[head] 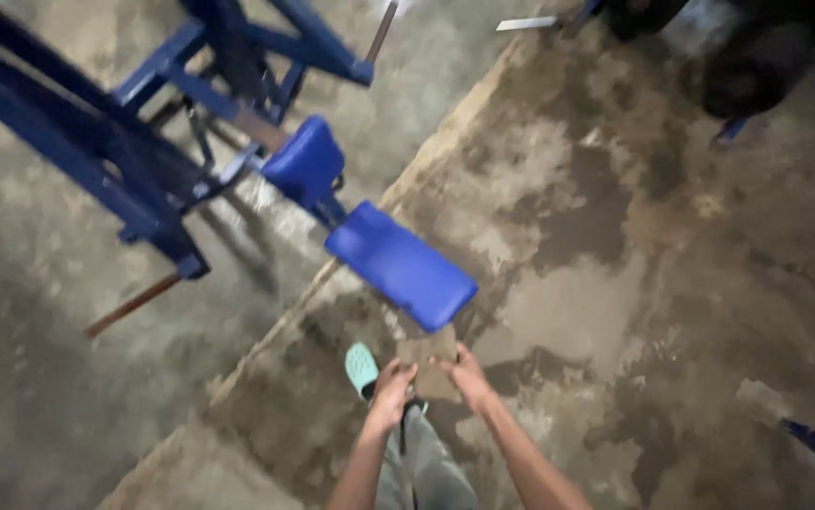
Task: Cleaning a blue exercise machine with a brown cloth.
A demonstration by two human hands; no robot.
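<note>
Blue frame [95,142] (motion-blurred) runs off the top edge.

blue padded bench [400,263] – mint-green clog [362,366] – mottled grey-brown floor [672,283]

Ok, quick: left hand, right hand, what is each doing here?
Left hand: closed on the left edge of a flat brownish-grey piece.
Right hand: closed on the right edge of the same piece.

A flat, brownish rectangular piece [429,364] is held level low in the scene, gripped at its left and right edges, just near of a blue padded board [402,263] tilted above the floor.
</note>
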